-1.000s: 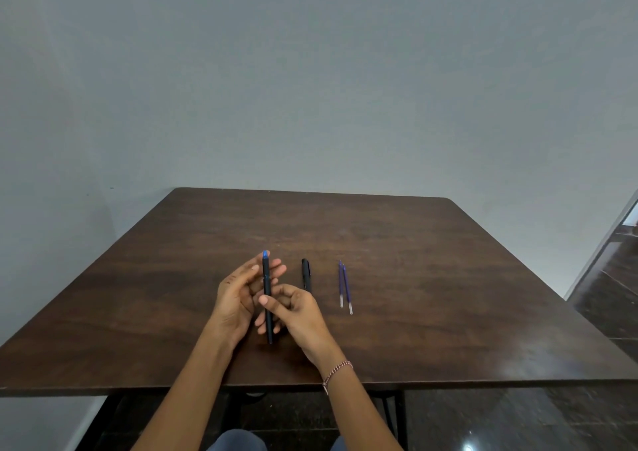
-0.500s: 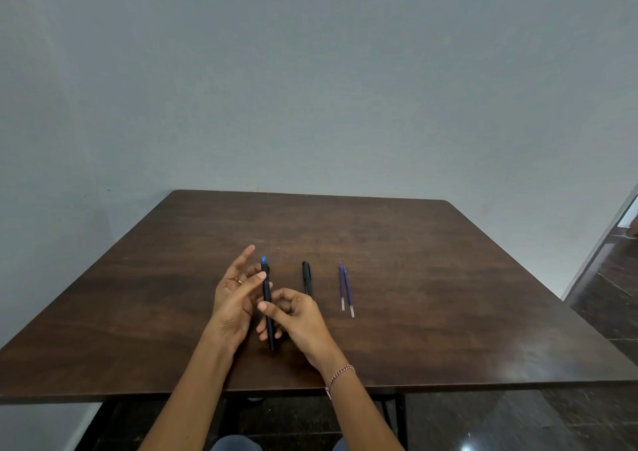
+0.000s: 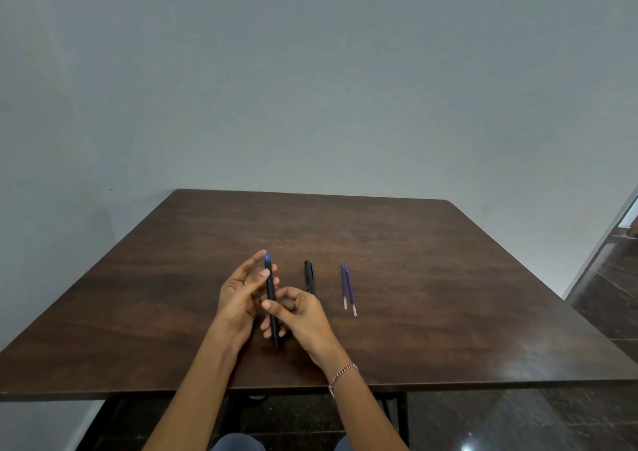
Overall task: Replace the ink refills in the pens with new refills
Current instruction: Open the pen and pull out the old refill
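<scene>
Holds blue-tipped pen [image 3: 270, 290] upright, lower centre.
Pinches barrel in right hand [image 3: 302, 317]; touches it with straight-fingered left hand [image 3: 240, 297].

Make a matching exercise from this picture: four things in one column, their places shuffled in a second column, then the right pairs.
Things
1. blue-tipped pen
2. black pen
3. two refills
4. bracelet

Places
a. on the wrist of the right hand
b. lying side by side on the table, farthest to the right
c. held off the table, gripped by the right hand
d. lying on the table between the right hand and the refills

Pairs: 1-c, 2-d, 3-b, 4-a
</scene>
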